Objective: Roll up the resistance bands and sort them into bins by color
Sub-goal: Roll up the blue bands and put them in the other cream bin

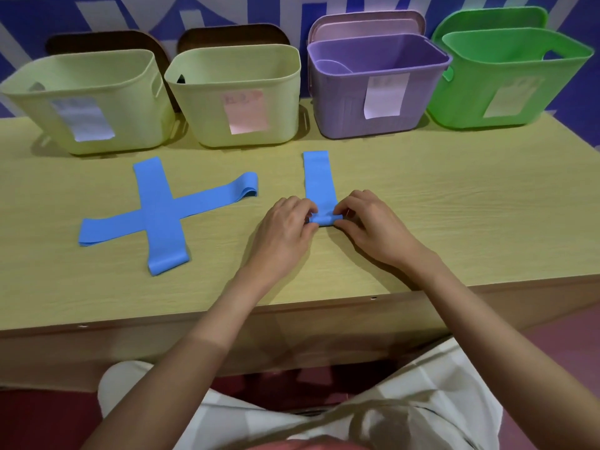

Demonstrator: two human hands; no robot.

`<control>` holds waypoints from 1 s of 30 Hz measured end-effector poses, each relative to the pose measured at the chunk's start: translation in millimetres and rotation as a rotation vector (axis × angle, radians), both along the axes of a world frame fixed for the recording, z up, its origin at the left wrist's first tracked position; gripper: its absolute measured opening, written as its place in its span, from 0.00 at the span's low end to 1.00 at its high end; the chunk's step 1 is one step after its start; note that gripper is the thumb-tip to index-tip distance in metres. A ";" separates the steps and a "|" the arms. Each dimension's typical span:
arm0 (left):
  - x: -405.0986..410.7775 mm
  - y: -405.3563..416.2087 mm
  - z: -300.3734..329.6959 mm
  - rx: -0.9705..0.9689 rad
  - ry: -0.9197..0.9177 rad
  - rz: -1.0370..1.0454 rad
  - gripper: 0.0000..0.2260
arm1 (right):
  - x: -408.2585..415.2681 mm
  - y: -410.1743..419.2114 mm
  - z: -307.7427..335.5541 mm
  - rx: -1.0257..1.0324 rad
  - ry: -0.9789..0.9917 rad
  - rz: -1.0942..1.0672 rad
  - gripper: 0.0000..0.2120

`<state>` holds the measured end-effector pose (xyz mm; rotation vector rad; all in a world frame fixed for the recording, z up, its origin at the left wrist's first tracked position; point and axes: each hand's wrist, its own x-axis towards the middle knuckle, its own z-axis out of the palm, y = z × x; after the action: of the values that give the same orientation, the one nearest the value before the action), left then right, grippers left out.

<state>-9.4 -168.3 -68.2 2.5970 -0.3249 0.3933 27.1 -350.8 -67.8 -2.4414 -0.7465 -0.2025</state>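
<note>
My left hand point(285, 219) pinches the left end of the little roll. The blue band point(318, 181) lies on the table point(454, 206), stretching straight away from me toward the bins. My right hand point(367, 219) pinches the right end. Both are equally near, so I think I roll forward.

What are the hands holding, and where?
Both hands, left and right, pinch the rolled near end of one blue band; the rest lies flat on the table.
</note>
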 end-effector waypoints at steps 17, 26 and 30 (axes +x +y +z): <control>-37.5 9.2 -6.9 -0.214 0.017 -0.034 0.02 | -51.0 0.2 -11.1 0.121 -0.013 0.007 0.08; -42.5 8.0 -13.8 -0.161 -0.050 -0.062 0.13 | -47.9 0.8 -13.6 0.115 -0.020 -0.003 0.08; -40.1 7.9 -15.0 -0.110 -0.086 -0.065 0.07 | -46.1 0.8 -14.0 0.106 -0.037 -0.003 0.09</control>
<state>-49.5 -160.4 -83.2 2.4598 -0.4052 0.4871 -19.0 -350.0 -81.8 -2.3442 -0.7294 -0.2818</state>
